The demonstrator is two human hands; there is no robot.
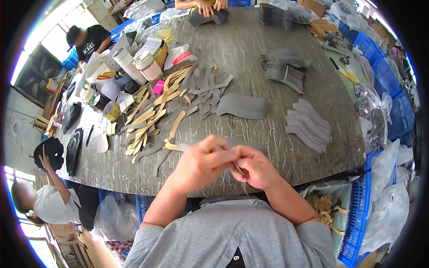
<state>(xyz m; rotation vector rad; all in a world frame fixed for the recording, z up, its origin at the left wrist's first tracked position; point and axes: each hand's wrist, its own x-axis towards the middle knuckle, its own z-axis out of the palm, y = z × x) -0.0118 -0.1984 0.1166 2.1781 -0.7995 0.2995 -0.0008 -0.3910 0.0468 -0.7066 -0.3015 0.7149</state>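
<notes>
Close to the table's near edge, my two hands meet in front of my body. My right hand (254, 169) pinches a thin grey strip (244, 184), whose end hangs below the fingers. My left hand (202, 160) is closed, its fingertips against those of the right; motion blurs them, and what they grip is hidden. Just behind the hands lies a grey curved piece (252, 145), partly covered by them. Farther off sits a neat stack of grey curved pieces (243, 106) with small holes along the edge. To the left spreads a loose heap of tan strips (149, 127) and grey strips (208, 85).
Fanned grey pieces (308, 125) and a tied dark grey bundle (286, 69) lie on the right. White containers (147, 66), a tape roll (111, 110) and a pink block (158, 86) stand left. Across the table, another person's hands (208, 7) hold dark pieces. Blue crates (357, 223) flank the table.
</notes>
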